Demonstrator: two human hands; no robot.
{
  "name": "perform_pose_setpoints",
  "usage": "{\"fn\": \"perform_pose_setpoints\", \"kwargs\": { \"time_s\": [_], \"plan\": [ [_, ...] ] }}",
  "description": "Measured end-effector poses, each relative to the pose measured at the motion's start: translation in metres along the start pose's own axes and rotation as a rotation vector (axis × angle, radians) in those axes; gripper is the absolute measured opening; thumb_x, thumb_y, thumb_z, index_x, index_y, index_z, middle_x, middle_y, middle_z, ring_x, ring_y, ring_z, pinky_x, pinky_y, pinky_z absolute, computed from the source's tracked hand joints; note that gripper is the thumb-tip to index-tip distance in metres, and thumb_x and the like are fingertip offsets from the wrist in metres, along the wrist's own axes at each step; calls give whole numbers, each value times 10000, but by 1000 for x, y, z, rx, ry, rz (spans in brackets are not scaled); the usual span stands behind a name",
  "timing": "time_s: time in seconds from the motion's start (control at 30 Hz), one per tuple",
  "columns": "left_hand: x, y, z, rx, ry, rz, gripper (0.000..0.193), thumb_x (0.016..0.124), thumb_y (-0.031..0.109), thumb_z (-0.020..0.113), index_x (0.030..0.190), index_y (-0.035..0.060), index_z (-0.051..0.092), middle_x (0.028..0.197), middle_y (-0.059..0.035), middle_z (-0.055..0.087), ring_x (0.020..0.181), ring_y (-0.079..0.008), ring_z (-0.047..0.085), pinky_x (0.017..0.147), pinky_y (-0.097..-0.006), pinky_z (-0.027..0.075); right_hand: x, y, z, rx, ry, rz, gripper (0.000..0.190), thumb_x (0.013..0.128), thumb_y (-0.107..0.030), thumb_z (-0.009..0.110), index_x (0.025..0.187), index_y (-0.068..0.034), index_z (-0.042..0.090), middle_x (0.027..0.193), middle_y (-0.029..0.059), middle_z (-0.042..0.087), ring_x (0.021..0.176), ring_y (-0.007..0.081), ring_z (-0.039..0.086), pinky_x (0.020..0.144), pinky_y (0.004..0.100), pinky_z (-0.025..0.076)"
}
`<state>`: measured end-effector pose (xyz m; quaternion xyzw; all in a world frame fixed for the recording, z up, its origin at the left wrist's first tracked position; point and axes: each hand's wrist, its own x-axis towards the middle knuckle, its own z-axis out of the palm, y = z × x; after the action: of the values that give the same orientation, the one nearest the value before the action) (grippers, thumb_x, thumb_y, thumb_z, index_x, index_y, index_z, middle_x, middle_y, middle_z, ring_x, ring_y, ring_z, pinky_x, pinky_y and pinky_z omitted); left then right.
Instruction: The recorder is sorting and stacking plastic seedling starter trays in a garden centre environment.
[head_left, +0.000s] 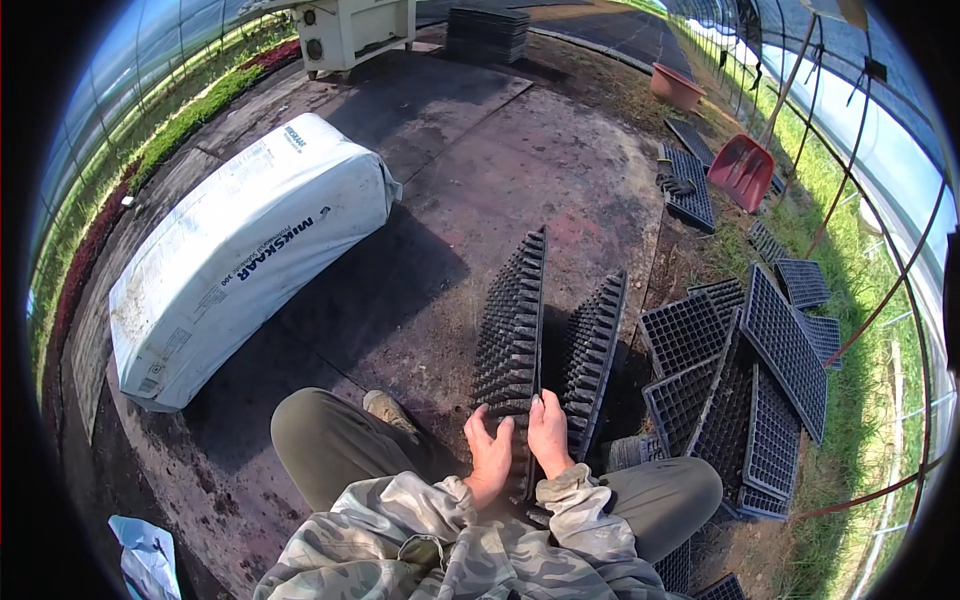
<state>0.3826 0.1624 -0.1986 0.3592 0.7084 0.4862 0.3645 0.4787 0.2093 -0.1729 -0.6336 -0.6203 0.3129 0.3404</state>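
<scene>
Between my knees a black plastic plug tray (511, 330) stands on edge, its tapered cell bottoms facing left. My left hand (489, 456) is curled against the cell bottoms near the tray's close end, thumb and fingers apart around some of them. With the thumb on top, my right hand (549, 436) grips the rim of the same tray. Just to the right leans a second plug tray (594, 349), also on edge, apart from the first at its far end. My fingertips are partly hidden behind the cells and rim.
A large white substrate bag (255, 255) lies at left on the dark floor boards (480, 180). Scattered plug trays (784, 349) cover the right side. Beyond them are a dark glove (675, 182), a red shovel (741, 172), a reddish tub (676, 88) and stacked trays (487, 34).
</scene>
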Motion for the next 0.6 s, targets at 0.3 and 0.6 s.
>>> {"fn": "perform_pose_setpoints", "kwargs": {
  "time_s": [0.3, 0.6],
  "plan": [
    [16, 36, -11, -83, -110, 163, 678, 897, 302, 596, 1414, -9, 287, 1368, -230, 363, 1237, -326, 400, 1066, -383, 308, 92, -63, -15, -123, 132, -357, 306, 964, -123, 445, 1198, 74, 459, 1016, 305, 598, 948, 457, 582, 778, 491, 463],
    [35, -10, 8, -119, -124, 22, 675, 838, 255, 638, 1399, 2, 359, 1316, -230, 457, 1193, -302, 478, 1004, -375, 390, 125, -3, 53, -185, 26, -142, 261, 967, -156, 429, 1069, 70, 509, 905, 316, 599, 869, 493, 570, 736, 517, 451]
  ]
}}
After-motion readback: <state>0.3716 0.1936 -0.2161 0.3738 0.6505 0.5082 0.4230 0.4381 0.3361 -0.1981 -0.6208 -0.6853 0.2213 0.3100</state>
